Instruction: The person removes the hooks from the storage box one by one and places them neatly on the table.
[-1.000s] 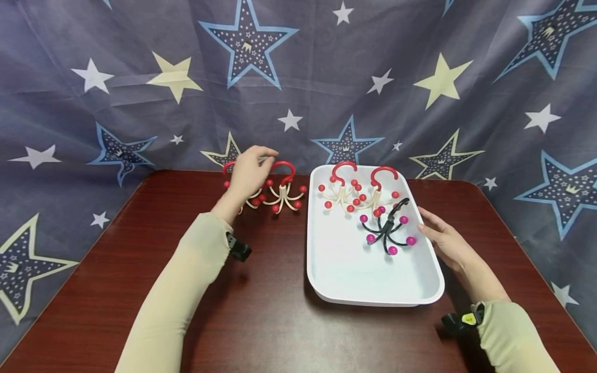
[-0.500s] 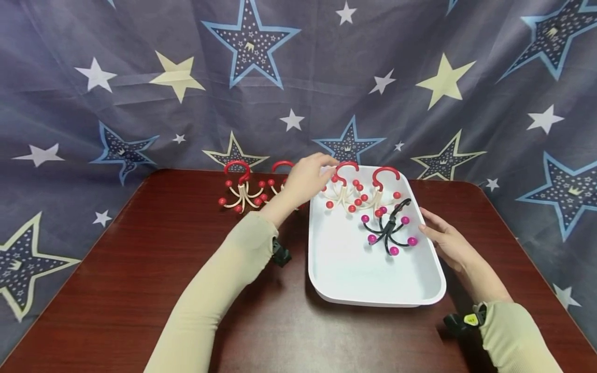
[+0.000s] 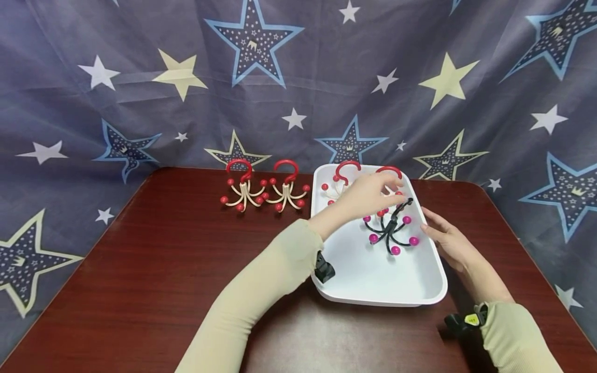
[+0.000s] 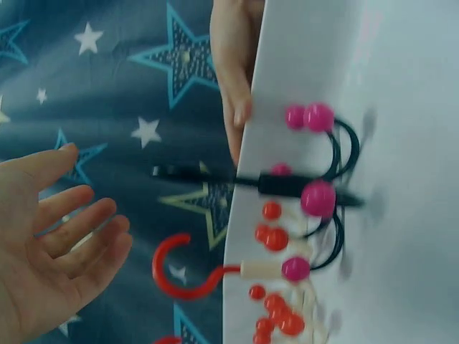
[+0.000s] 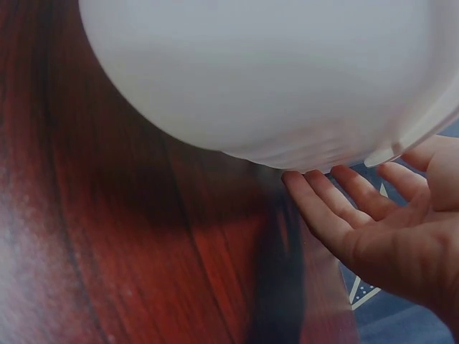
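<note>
I judge that I am partway through sorting these multi-armed hooks, with the black hook (image 3: 392, 224) as the thing to deal with now. It stands in the white tray (image 3: 373, 282), toward my right side, its magenta-tipped arms spread and its curved end tilted up beside my left hand (image 3: 366, 197). That hand hovers above the tray with its fingers loosely apart and nothing held; in the left wrist view there is a gap between my fingertips and the black hook. My right hand (image 3: 450, 246) lies along the tray's outer side, fingers extended and touching its wall, probably to steady it. The next move, as I read it, calls for closing my left fingers on the black upper end and lifting without snagging its neighbours. Those share the tray's far end: a red-topped hook (image 3: 344, 180) and its close companion (image 4: 259, 269), partly hidden by my hand. Left of the tray, on the surface (image 3: 140, 290), stand a matching red hook (image 3: 244, 191) and its twin (image 3: 286, 191), side by side.
</note>
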The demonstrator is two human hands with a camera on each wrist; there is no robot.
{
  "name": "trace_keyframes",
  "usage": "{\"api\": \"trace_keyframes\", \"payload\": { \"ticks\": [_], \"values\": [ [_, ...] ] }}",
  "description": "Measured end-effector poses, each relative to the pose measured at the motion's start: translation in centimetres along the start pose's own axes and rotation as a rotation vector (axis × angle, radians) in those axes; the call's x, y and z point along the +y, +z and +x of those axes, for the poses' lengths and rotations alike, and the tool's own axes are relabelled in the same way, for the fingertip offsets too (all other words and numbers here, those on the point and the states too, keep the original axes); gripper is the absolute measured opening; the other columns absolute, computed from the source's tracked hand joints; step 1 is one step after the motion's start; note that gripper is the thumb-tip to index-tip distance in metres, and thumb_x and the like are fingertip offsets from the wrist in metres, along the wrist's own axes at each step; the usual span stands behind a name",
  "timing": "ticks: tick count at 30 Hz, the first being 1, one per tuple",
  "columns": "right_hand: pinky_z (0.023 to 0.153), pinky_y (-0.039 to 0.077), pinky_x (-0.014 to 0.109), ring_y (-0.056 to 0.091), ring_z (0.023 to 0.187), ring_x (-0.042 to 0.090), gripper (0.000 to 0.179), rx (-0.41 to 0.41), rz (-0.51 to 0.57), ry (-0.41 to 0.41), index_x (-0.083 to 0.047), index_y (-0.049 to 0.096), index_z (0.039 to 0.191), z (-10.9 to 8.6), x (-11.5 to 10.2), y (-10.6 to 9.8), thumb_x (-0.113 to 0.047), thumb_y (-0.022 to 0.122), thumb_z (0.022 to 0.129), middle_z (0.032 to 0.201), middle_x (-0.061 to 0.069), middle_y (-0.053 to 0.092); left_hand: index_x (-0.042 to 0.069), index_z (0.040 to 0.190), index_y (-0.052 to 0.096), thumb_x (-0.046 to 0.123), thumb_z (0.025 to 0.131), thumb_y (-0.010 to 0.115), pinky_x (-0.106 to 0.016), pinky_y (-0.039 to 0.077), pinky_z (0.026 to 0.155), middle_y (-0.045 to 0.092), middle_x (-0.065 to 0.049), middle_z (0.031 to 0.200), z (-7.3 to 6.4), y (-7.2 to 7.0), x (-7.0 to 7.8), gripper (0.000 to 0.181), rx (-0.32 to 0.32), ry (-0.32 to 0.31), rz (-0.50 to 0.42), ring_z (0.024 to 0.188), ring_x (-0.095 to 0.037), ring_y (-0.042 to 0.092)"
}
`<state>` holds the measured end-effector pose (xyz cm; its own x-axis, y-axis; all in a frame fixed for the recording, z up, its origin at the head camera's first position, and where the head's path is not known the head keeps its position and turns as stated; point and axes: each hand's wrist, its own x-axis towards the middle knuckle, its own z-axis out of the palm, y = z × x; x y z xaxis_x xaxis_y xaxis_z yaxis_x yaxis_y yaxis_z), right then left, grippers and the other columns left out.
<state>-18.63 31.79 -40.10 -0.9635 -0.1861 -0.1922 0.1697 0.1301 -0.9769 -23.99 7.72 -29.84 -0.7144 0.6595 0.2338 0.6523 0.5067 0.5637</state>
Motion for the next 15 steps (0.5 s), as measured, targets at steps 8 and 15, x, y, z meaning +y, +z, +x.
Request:
{"api": "trace_keyframes", "payload": {
  "ticks": [8,15],
  "values": [
    [0.074,0.051,0.028,0.057,0.095,0.001,0.064,-0.02,0.058,-0.023,-0.012,0.011,0.147,0.0,0.1,0.0,-0.023,0.047,0.095,0.126,0.001,0.039,0.018,0.117,0.06,0.036,0.084,0.063,-0.013,0.045,0.073,0.066,0.004,0.104,0.4,2.8,0.8,0.038,-0.045,-0.104,0.0,0.093,-0.005,0.061],
    [0.073,0.051,0.029,0.058,0.095,0.002,0.063,-0.029,0.067,-0.037,-0.012,0.013,0.146,0.1,0.2,0.1,-0.022,0.047,0.095,0.118,-0.008,0.043,0.016,0.118,0.058,0.025,0.085,0.064,-0.01,0.044,0.07,0.067,0.005,0.104,0.7,4.0,0.7,0.035,-0.042,-0.153,0.002,0.091,-0.002,0.062]
  ]
}}
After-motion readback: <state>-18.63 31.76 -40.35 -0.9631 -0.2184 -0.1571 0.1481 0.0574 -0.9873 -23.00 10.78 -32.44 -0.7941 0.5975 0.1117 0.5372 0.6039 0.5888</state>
